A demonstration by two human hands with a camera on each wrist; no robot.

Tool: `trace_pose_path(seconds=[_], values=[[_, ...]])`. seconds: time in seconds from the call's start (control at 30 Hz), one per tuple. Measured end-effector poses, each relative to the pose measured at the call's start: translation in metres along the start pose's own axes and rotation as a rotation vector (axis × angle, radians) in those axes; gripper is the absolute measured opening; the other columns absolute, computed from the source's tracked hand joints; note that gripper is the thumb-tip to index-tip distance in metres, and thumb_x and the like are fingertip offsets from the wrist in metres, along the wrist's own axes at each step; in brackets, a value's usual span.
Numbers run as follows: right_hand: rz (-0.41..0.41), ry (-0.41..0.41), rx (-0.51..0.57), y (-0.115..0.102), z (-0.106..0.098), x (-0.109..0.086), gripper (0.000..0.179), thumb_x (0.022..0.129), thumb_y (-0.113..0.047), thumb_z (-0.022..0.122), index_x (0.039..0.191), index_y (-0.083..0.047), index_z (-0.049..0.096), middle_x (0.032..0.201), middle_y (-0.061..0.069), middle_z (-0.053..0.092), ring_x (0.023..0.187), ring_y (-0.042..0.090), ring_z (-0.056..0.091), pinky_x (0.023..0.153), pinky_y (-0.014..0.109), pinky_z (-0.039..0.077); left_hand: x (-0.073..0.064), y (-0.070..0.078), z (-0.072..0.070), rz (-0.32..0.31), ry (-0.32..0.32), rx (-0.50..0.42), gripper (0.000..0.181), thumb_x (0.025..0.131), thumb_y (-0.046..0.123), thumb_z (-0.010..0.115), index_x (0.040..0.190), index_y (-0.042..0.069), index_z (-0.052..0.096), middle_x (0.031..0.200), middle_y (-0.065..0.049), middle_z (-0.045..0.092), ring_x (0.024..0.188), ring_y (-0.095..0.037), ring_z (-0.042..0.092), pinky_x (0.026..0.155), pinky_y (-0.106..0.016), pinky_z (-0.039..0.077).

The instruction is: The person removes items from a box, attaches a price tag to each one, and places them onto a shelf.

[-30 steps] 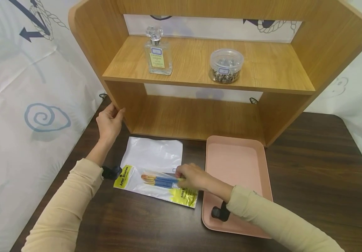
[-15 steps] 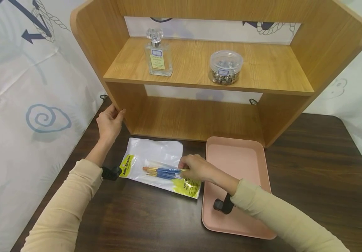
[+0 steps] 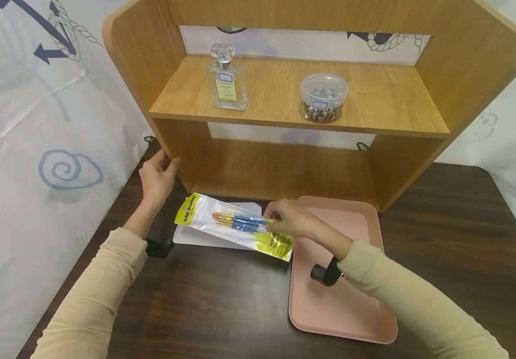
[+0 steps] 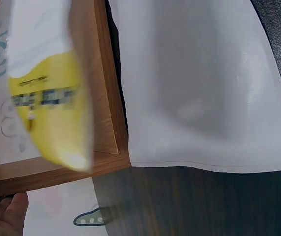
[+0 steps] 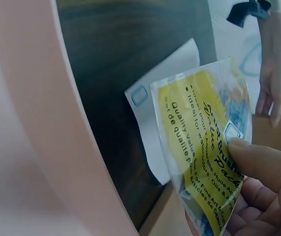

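Note:
My right hand (image 3: 291, 219) pinches a clear packet of artist brushes (image 3: 240, 224) near its yellow printed end. Blue-handled brushes show through the plastic, and the packet overlaps a white sheet (image 3: 213, 240) on the table in the head view. In the right wrist view, the thumb (image 5: 258, 160) presses on the packet's face beside a small label, with fingers curled behind. My left hand (image 3: 156, 177) grips the front edge of the left side panel of a wooden shelf (image 3: 280, 127). The left wrist view shows the packet's other yellow end blurred across the shelf's lower compartment.
A pink tray (image 3: 343, 309) lies under my right forearm, its far end near the shelf's front. On the upper board stand a glass perfume bottle (image 3: 229, 87) and a round clear tub (image 3: 323, 98) of small metallic pieces. A patterned cloth (image 3: 69, 239) hangs at left.
My right hand has lifted the brush packet off the white sheet and moved it toward the shelf, slightly to the right. The left hand has kept its grip on the panel.

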State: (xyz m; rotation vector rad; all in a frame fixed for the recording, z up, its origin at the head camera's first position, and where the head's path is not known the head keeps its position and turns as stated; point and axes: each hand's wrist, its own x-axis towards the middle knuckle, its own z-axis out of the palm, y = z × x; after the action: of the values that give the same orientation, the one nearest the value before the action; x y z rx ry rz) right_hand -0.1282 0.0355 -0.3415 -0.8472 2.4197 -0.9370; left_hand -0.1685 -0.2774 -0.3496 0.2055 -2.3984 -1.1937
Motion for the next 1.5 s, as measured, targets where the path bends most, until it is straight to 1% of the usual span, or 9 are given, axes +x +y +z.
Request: trace_pose_path(seconds=[0.33,0.57,0.8,0.87,1.0,1.13,1.2,1.3,1.5], values=[[0.013,0.054,0.028,0.003,-0.023,0.007,0.014,0.084,-0.003,0.065,0.096,0.003,0.063,0.085,0.008,0.062,0.079,0.018,0.054,0.073,0.029,0.047,0.002,0.0,0.001,0.022,0.019,0.0,0.029,0.093,0.012,0.058,0.119,0.001,0.062,0.109,-0.016,0.068,0.098,-0.026,0.067,0.082,-0.036,0.053],[0.031,0.092,0.038,0.011,-0.038,0.019,0.016,0.085,-0.005,0.065,0.099,0.003,0.062,0.085,0.007,0.06,0.081,0.019,0.05,0.073,0.028,0.044,0.002,-0.001,0.002,0.016,0.022,0.027,0.028,0.093,0.013,0.058,0.118,0.002,0.063,0.108,-0.016,0.068,0.098,-0.025,0.067,0.081,-0.035,0.054],[-0.029,0.169,0.025,0.02,-0.047,0.037,0.014,0.085,-0.003,0.063,0.096,0.005,0.062,0.083,0.011,0.06,0.078,0.019,0.053,0.071,0.029,0.044,0.002,-0.001,0.0,0.015,0.018,0.016,0.029,0.093,0.012,0.058,0.12,0.002,0.062,0.109,-0.016,0.068,0.098,-0.025,0.067,0.081,-0.039,0.053],[-0.026,0.181,0.023,0.022,-0.048,0.042,0.014,0.085,-0.003,0.061,0.096,0.006,0.062,0.083,0.011,0.06,0.078,0.02,0.052,0.071,0.028,0.043,0.003,-0.001,0.0,0.017,0.019,0.019,0.029,0.092,0.012,0.058,0.119,0.002,0.062,0.109,-0.016,0.068,0.097,-0.026,0.067,0.081,-0.038,0.054],[-0.013,0.198,0.003,0.028,-0.047,0.051,0.015,0.086,-0.003,0.059,0.098,0.007,0.061,0.084,0.013,0.061,0.077,0.021,0.054,0.07,0.029,0.044,0.003,0.0,0.0,0.032,0.033,0.028,0.026,0.092,0.011,0.059,0.115,0.002,0.064,0.106,-0.016,0.069,0.096,-0.026,0.067,0.078,-0.028,0.054],[0.011,0.204,-0.024,0.036,-0.044,0.059,0.014,0.087,-0.003,0.059,0.098,0.006,0.06,0.089,0.015,0.062,0.081,0.023,0.056,0.075,0.033,0.047,0.003,0.0,0.0,0.043,0.039,0.039,0.023,0.091,0.011,0.059,0.111,0.001,0.066,0.103,-0.016,0.07,0.094,-0.025,0.067,0.071,-0.016,0.05],[0.034,0.198,-0.02,0.04,-0.042,0.062,0.014,0.088,-0.003,0.058,0.099,0.005,0.059,0.092,0.015,0.062,0.084,0.024,0.056,0.077,0.035,0.047,0.002,0.0,0.0,0.044,0.036,0.039,0.023,0.091,0.012,0.06,0.11,0.001,0.066,0.102,-0.015,0.07,0.093,-0.024,0.068,0.07,-0.014,0.048],[0.054,0.193,-0.009,0.043,-0.041,0.066,0.014,0.088,-0.004,0.057,0.1,0.004,0.059,0.094,0.015,0.061,0.087,0.024,0.056,0.079,0.036,0.046,0.002,0.0,-0.001,0.044,0.035,0.044,0.023,0.091,0.012,0.06,0.111,0.002,0.066,0.102,-0.015,0.07,0.093,-0.023,0.068,0.071,-0.018,0.05],[0.063,0.167,0.024,0.05,-0.038,0.074,0.011,0.088,-0.001,0.056,0.098,0.004,0.057,0.091,0.014,0.06,0.083,0.022,0.054,0.075,0.031,0.045,0.0,-0.002,-0.001,0.039,0.029,0.033,0.027,0.092,0.011,0.059,0.116,0.001,0.064,0.106,-0.016,0.069,0.097,-0.026,0.067,0.081,-0.04,0.053]])
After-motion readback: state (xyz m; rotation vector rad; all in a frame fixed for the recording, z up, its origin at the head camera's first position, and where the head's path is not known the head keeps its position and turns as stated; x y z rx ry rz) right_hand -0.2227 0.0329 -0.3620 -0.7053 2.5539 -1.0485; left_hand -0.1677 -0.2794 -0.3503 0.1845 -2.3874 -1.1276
